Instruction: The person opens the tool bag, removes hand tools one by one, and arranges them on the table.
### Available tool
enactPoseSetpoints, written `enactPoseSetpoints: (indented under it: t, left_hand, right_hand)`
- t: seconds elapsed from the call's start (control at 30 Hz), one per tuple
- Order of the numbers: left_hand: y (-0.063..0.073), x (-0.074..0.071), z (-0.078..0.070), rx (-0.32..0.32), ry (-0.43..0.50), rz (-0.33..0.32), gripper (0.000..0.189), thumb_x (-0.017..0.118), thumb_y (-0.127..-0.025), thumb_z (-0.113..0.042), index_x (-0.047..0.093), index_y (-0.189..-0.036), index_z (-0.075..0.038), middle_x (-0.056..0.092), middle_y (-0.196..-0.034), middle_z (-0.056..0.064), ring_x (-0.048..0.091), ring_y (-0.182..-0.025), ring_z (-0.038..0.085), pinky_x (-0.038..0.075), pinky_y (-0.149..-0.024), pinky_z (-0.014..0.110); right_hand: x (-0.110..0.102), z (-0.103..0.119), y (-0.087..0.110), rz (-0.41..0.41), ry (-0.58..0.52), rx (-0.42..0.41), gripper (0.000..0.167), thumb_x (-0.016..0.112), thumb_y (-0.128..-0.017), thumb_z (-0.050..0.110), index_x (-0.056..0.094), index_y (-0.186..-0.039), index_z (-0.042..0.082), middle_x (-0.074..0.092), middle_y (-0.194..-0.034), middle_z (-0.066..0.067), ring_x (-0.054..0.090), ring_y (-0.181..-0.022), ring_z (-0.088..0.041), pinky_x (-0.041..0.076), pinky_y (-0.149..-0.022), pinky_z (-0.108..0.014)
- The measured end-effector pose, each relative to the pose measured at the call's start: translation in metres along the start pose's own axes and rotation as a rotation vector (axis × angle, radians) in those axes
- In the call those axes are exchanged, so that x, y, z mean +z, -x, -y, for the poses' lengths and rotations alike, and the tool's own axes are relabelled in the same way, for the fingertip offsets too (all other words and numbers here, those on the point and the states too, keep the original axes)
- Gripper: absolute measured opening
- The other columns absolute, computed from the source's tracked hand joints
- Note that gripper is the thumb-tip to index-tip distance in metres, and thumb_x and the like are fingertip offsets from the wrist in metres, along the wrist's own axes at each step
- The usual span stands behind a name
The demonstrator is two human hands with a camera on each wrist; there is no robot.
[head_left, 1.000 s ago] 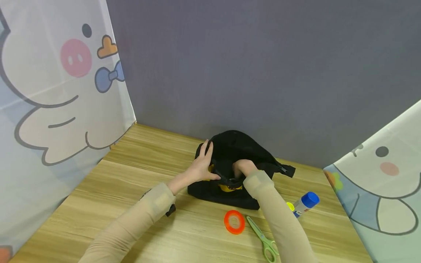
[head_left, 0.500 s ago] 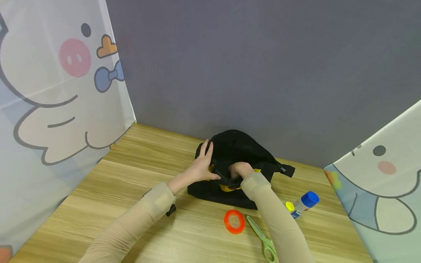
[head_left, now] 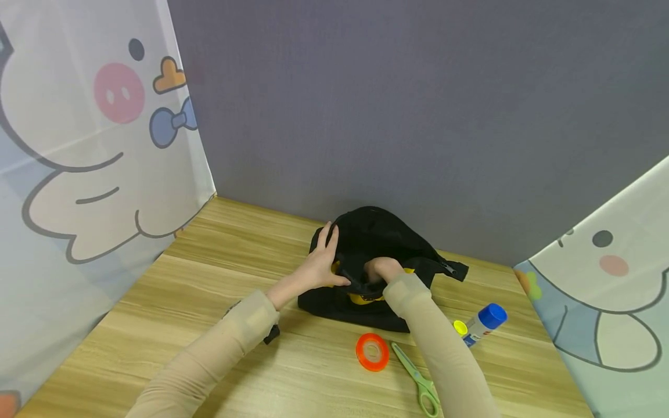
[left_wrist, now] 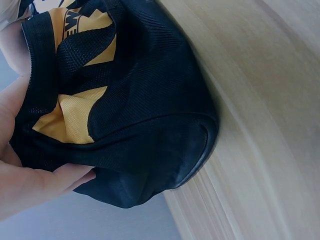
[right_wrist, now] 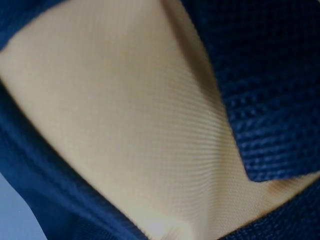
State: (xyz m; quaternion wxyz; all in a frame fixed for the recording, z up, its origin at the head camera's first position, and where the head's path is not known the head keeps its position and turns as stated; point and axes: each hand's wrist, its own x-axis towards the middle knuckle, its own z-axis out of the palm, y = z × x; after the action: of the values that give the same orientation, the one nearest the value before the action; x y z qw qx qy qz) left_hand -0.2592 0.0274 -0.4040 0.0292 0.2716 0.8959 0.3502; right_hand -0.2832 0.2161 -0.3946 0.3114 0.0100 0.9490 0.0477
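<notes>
A black zippered bag [head_left: 350,316] with a yellow panel [head_left: 360,299] lies at the back of the table, its mouth agape. At its left end my left hand [head_left: 316,268] holds the rim, thumb on the front side and fingers spread toward the back. In the left wrist view, the fingertips [left_wrist: 80,174] lie against the outside of the bag [left_wrist: 150,85]. My right hand [head_left: 384,269] reaches into the mouth; its fingers are hidden inside. The right wrist view shows only close-up yellow fabric [right_wrist: 115,100] and a black strap [right_wrist: 270,90].
In front of the bag lie a roll of orange tape [head_left: 360,355] and green scissors [head_left: 418,377], partly behind the right sleeve. A blue-capped glue stick [head_left: 483,325] and a small yellow round thing [head_left: 460,328] are farther right. A black object [head_left: 271,334] shows beside the left sleeve.
Over the first half second my right hand shifted slightly left inside the bag's mouth, and its forearm followed. Since then it is nearly still. The left hand has kept its place on the rim.
</notes>
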Motion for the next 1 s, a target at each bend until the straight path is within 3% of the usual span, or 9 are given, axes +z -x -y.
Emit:
enactPoseSetpoints:
  t: [0.13, 0.47, 0.63, 1.0]
  left_hand:
    - [0.0, 0.0, 0.001, 0.009, -0.002, -0.006, 0.124, 0.087, -0.076, -0.031, 0.0, -0.159, -0.002, -0.008, -0.166, 0.02, 0.059, -0.118, 0.039, 0.054, -0.091, 0.043]
    - [0.001, -0.001, 0.003, -0.012, 0.008, 0.004, 0.126, 0.088, -0.076, -0.03, -0.003, -0.16, -0.004, -0.012, -0.166, 0.018, 0.062, -0.114, 0.037, 0.055, -0.089, 0.04]
    - [0.0, -0.002, 0.004, -0.026, 0.017, 0.006, 0.126, 0.087, -0.076, -0.031, -0.003, -0.16, -0.004, -0.013, -0.166, 0.016, 0.062, -0.113, 0.035, 0.054, -0.087, 0.039]
    - [0.001, -0.002, 0.006, -0.051, 0.024, -0.008, 0.126, 0.087, -0.076, -0.031, -0.003, -0.16, -0.005, -0.012, -0.166, 0.018, 0.064, -0.108, 0.033, 0.055, -0.087, 0.039]
  right_hand:
    - [0.0, 0.0, -0.007, 0.016, 0.007, -0.003, 0.004, 0.064, -0.092, 0.012, 0.064, -0.092, 0.008, 0.055, -0.089, -0.008, 0.049, -0.085, -0.025, 0.038, -0.078, -0.037]
    - [0.005, 0.007, -0.005, -0.057, 0.019, -0.051, 0.007, 0.059, -0.097, 0.01, 0.066, -0.097, 0.009, 0.06, -0.096, -0.007, 0.052, -0.081, -0.022, 0.042, -0.073, -0.034]
    - [0.009, 0.011, -0.01, -0.093, 0.08, -0.089, 0.012, 0.055, -0.1, 0.009, 0.067, -0.099, 0.009, 0.062, -0.101, -0.008, 0.052, -0.08, -0.02, 0.043, -0.074, -0.034]
    - [0.009, 0.015, -0.012, -0.103, 0.069, -0.081, 0.018, 0.052, -0.102, 0.009, 0.063, -0.088, 0.009, 0.051, -0.076, -0.005, 0.048, -0.067, -0.018, 0.041, -0.065, -0.03]
